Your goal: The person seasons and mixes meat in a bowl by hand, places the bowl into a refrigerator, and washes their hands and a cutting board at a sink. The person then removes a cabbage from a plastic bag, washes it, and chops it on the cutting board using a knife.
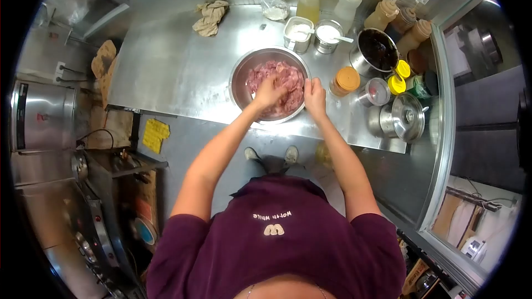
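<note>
A round metal bowl (pixel 238 89) with chunks of raw pink meat (pixel 293 80) in it stands near the front edge of the steel counter. My left hand (pixel 269 93) is down in the bowl, its fingers curled into the meat and partly hidden by it. On the bowl's right rim, my right hand (pixel 315 98) is closed, gripping the edge between thumb and fingers.
Behind the bowl are two tubs of white powder (pixel 299 34) (pixel 328 34) and several squeeze bottles (pixel 309 0). An orange-lidded jar (pixel 347 80), a pot of dark sauce (pixel 377 50) and a lidded pot (pixel 407 115) stand right. A crumpled cloth (pixel 210 17) lies back left.
</note>
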Demonstrator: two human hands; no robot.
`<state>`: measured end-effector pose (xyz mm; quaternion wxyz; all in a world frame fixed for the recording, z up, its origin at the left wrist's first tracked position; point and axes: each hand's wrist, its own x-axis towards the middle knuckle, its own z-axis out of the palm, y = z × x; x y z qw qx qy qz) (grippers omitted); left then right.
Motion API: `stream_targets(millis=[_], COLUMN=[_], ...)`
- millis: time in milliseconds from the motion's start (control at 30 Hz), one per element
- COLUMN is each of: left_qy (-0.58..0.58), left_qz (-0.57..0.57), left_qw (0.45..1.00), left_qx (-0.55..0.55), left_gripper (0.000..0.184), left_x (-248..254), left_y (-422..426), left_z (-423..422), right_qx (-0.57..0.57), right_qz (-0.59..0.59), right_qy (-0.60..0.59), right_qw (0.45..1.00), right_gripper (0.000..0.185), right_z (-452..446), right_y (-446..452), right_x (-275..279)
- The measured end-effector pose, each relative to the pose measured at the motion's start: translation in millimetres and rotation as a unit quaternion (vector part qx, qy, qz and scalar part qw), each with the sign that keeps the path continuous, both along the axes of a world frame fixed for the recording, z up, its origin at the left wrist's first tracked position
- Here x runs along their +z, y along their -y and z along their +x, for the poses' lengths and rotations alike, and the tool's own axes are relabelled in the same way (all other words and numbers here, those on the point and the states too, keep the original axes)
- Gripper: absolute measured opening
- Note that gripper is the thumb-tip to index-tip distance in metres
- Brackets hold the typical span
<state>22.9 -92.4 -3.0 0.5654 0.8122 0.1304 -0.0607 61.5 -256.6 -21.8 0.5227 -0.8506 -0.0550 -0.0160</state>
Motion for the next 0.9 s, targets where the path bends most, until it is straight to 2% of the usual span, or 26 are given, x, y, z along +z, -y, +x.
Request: stream_targets(millis=[67,133,167,200,267,333,367,400,467,567,600,667,733,767,800,867,900], left_qy=[-0.126,-0.015,0.012,0.024,-0.082,-0.027,0.038,0.052,0.018,0.071,0.118,0.028,0.202,0.199,0.210,0.075,0.089], left_qz=[-0.094,0.150,0.277,0.344,0.305,0.275,0.117,0.109,0.166,0.141,0.190,0.231,0.306,0.315,0.330,0.468,0.472], left_qw=[0.987,0.984,0.956,0.936,0.947,0.959,0.992,0.992,0.985,0.986,0.971,0.958,0.904,0.885,0.867,0.823,0.835], left_qx=[-0.036,-0.099,-0.097,-0.072,-0.062,-0.060,-0.034,-0.035,-0.054,-0.058,-0.080,-0.165,-0.221,-0.280,-0.310,-0.313,-0.270], left_gripper=[0.041,0.035,0.047,0.073,0.099,0.109,0.106,0.099,0.075,0.050,0.038,0.044,0.046,0.051,0.053,0.064,0.068], left_x=[24.0,33.7,40.5,35.9,23.2,0.5,-26.1,-22.7,-28.0,-2.9,10.8,41.4,28.4,27.8,6.7,26.8,35.3], left_y=[-19.1,-40.8,-44.8,-49.1,-45.6,-27.3,-19.8,-8.6,2.4,-13.0,-18.3,-20.3,-0.6,7.2,13.5,24.2,22.2], left_z=[15.4,22.2,16.6,16.6,20.3,24.8,26.0,22.7,18.8,9.2,7.3,0.8,-8.8,-9.7,-0.5,20.3,19.7], right_qx=[0.007,0.007,0.008,0.008,0.004,-0.002,-0.002,-0.001,0.003,0.007,0.010,0.011,0.008,0.004,0.004,0.003,0.001], right_qz=[-0.002,0.000,-0.002,-0.003,-0.005,-0.005,-0.008,-0.012,-0.015,-0.004,0.001,0.000,0.000,-0.002,0.002,0.004,-0.002], right_qy=[-0.008,-0.012,-0.011,-0.008,0.001,0.010,0.001,-0.008,-0.009,0.011,0.010,0.002,0.010,0.025,0.037,0.060,0.054], right_qw=[1.000,1.000,1.000,1.000,1.000,1.000,1.000,1.000,1.000,1.000,1.000,1.000,1.000,1.000,0.999,0.998,0.999], right_gripper=[0.027,0.027,0.027,0.027,0.027,0.027,0.027,0.027,0.027,0.027,0.027,0.028,0.028,0.027,0.027,0.027,0.027], right_z=[0.3,-0.7,-1.7,-1.8,0.0,-0.1,-0.6,-2.1,-2.5,2.7,4.3,-2.5,1.5,2.1,2.8,3.3,3.1], right_y=[3.4,2.1,1.9,1.8,1.2,-1.6,-2.1,-1.6,-0.1,1.7,2.1,6.3,1.6,0.5,-1.2,0.1,0.8], right_x=[2.2,3.2,2.8,3.2,2.6,-0.7,2.4,7.8,9.8,8.5,6.6,1.8,3.8,3.0,1.2,-1.8,-0.8])
